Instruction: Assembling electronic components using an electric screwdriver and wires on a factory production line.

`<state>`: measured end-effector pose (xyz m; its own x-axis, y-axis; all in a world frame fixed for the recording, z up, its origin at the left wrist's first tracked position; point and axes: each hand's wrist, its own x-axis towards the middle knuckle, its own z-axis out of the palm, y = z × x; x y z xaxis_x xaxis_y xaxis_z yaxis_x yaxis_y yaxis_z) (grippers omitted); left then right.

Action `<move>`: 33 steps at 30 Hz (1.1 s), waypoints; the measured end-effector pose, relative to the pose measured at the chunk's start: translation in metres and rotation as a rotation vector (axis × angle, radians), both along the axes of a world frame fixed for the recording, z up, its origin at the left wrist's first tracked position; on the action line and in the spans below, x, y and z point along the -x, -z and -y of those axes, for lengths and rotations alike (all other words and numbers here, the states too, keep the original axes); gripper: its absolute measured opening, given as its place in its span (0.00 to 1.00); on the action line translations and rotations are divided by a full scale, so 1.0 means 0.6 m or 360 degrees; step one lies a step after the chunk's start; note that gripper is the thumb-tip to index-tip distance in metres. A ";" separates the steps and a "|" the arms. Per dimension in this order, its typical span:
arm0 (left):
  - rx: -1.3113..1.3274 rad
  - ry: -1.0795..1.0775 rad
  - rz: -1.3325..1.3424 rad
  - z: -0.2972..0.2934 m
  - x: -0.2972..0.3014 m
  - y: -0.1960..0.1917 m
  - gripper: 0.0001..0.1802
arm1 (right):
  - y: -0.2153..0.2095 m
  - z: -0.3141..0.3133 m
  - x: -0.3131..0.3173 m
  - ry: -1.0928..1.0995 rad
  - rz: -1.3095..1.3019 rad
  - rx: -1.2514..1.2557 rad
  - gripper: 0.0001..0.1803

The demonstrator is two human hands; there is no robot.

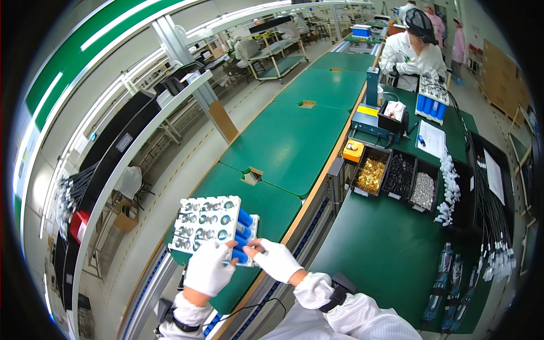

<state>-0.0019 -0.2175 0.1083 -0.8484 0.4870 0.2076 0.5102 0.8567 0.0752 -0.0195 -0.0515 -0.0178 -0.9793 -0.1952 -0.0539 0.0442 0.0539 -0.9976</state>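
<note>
A battery pack [205, 222] with a white cell holder on top and blue cylindrical cells along its right side rests on the green board of the line in front of me. Metal tabs cover its upper face in rows. My left hand [211, 267], in a white fingerless glove, is closed on the pack's near corner, with some fingers hidden. On the right side, my right hand [276, 260], gloved alike, has curled fingertips against the blue cells. Whether those fingertips hold anything small cannot be made out.
Green boards [277, 141] continue up the line. On the right bench stand bins of brass-coloured parts [371, 174], black parts [398, 175] and silver parts [423, 190], beside black cables [494, 226] and tools [447, 283]. A co-worker [416, 54] sits beyond another pack [432, 101].
</note>
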 end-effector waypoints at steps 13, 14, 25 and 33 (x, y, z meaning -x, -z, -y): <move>-0.0949 -0.0956 0.0894 0.223 0.298 0.075 0.37 | 0.047 0.165 0.141 0.0447 -0.0300 -0.0206 0.18; -0.0975 -0.0959 0.0890 0.214 0.295 0.075 0.36 | 0.059 0.145 0.148 0.0484 -0.0304 -0.0205 0.18; -0.1664 -0.0622 0.0990 0.173 0.221 0.020 0.29 | 0.019 -0.031 -0.036 0.0360 -0.0792 -0.0682 0.25; -0.1744 0.0098 0.1703 -0.146 0.108 0.052 0.23 | -0.102 -0.308 -0.272 0.0705 0.0061 -0.0321 0.30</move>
